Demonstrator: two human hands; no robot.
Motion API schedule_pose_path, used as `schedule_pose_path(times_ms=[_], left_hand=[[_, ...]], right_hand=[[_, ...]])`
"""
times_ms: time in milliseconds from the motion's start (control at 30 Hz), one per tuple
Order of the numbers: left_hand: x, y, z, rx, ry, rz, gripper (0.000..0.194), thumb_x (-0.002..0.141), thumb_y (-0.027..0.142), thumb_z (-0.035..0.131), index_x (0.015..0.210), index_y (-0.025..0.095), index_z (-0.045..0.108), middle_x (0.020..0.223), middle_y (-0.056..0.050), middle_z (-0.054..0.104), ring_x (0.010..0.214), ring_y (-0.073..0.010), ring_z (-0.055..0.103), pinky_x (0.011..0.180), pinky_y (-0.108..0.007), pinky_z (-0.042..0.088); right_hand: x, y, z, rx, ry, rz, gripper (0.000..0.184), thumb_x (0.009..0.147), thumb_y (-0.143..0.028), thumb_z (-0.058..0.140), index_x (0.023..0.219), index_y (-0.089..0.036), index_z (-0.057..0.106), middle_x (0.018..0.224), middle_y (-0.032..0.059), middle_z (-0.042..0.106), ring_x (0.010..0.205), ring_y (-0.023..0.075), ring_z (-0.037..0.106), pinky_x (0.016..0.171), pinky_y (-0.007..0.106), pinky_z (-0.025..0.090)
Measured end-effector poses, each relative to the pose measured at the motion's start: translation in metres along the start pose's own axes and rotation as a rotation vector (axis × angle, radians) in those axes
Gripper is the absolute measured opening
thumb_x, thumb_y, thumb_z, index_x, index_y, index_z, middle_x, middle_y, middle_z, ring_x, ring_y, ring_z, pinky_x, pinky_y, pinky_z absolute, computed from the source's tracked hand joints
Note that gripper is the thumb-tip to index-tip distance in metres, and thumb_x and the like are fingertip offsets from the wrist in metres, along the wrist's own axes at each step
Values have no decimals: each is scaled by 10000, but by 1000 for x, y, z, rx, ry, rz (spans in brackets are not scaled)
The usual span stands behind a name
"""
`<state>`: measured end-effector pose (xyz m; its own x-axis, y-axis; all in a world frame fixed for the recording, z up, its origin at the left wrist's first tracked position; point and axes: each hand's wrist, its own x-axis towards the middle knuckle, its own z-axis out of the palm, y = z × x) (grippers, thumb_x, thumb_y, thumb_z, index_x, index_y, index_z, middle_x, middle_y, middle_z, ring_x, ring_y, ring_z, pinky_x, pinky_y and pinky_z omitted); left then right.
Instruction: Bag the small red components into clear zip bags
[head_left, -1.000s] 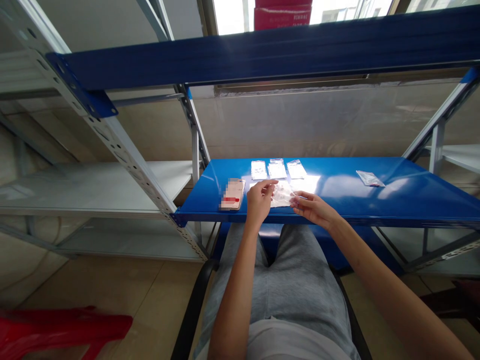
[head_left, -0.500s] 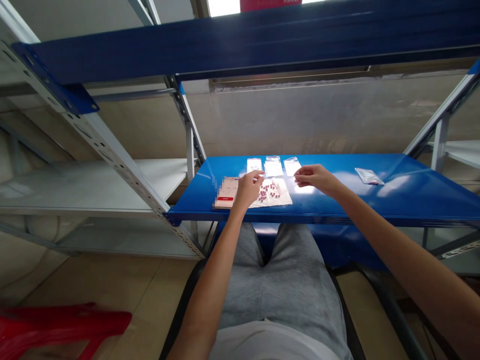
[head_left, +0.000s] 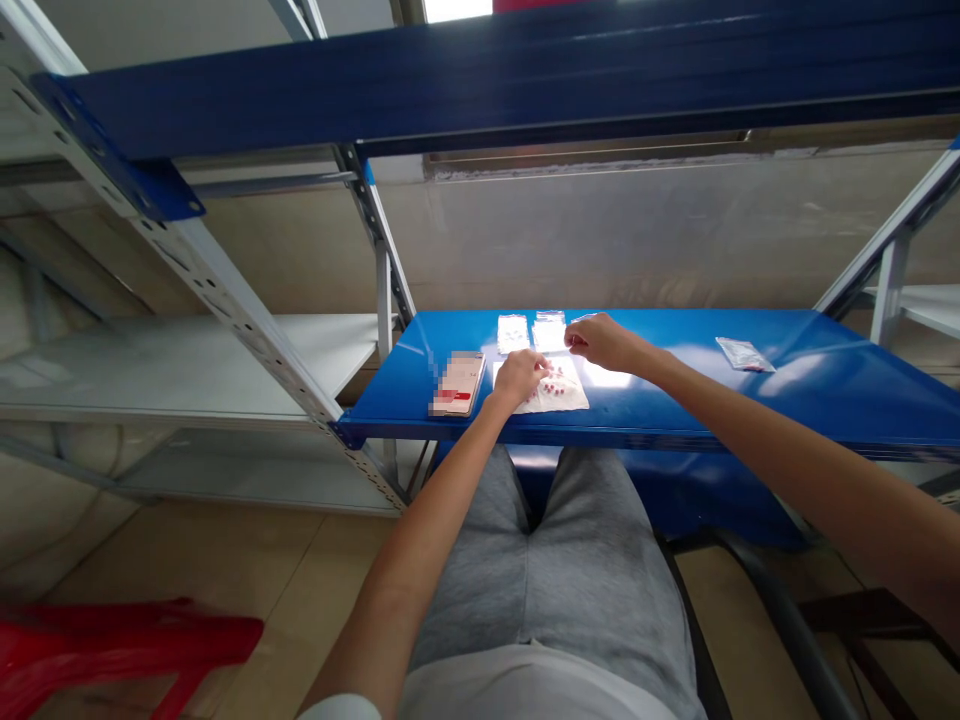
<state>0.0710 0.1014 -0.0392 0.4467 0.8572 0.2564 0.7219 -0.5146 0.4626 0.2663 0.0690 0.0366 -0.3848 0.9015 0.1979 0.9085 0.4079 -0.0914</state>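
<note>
My left hand [head_left: 523,378] is over the left part of a white cloth or paper sheet [head_left: 559,402], fingers curled and tips pinched together. Small red beads [head_left: 556,380] lie scattered on the sheet beside those fingertips. My right hand [head_left: 604,342] is farther back and to the right, its fingers bent into a pinch. It covers most of the rightmost packet. Anything in either pinch is too small or hidden to make out. A clear packet [head_left: 513,334] and another packet [head_left: 549,335] lie behind the sheet.
A phone-like flat object [head_left: 463,385], partly blurred, lies left of the sheet on the blue shelf [head_left: 675,400]. One more packet [head_left: 744,355] is off to the right. A blue beam [head_left: 480,85] crosses overhead. A white shelf [head_left: 187,370] stands at the left.
A clear bag held between both hands earlier is gone from them, uncovering the beads. Since then my left hand has moved right over the sheet, and my right hand has gone slightly back, over the rightmost packet.
</note>
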Motion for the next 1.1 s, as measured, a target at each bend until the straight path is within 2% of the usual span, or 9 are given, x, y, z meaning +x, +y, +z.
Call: schedule_pose_path(times_ms=[167, 467, 700, 933, 1100], left_hand=[[-1, -2, 2, 26, -17, 6, 179, 912, 205, 675, 1015, 158, 813, 1042, -122, 778, 931, -205, 715, 880, -291, 555], [-5, 1, -4, 63, -41, 23, 199, 920, 198, 657, 1030, 169, 821, 1049, -131, 774, 914, -197, 710, 854, -267, 550], [-4, 2, -6, 71, -60, 29, 203, 919, 202, 659, 1031, 146, 820, 1054, -137, 774, 869, -182, 710, 813, -245, 548], [-1, 0, -4, 87, -56, 36, 191, 923, 230, 662, 1004, 165, 822, 1035, -129, 776, 908, -199, 712, 838, -255, 543], [-1, -2, -2, 93, -43, 46, 203, 930, 254, 664, 1027, 160, 815, 1072, -137, 766, 952, -212, 709, 872, -276, 542]], right_hand=[[6, -3, 2, -21, -45, -19, 175, 908, -120, 619, 974, -165, 774, 904, 108, 779, 863, 230, 684, 668, 265, 414], [11, -1, 2, 51, -73, -2, 189, 865, -142, 713, 1036, -181, 784, 915, 100, 785, 821, 229, 677, 634, 278, 417], [7, -3, -3, 85, -39, 54, 159, 858, -238, 759, 1001, -172, 780, 924, 95, 789, 744, 206, 679, 631, 278, 425], [0, -3, -2, 108, 41, 76, 78, 844, -177, 728, 901, -175, 782, 869, 77, 781, 753, 202, 686, 659, 264, 436], [0, -6, 0, 81, 51, 71, 117, 874, -184, 673, 897, -168, 787, 856, 84, 774, 745, 204, 678, 671, 275, 424]])
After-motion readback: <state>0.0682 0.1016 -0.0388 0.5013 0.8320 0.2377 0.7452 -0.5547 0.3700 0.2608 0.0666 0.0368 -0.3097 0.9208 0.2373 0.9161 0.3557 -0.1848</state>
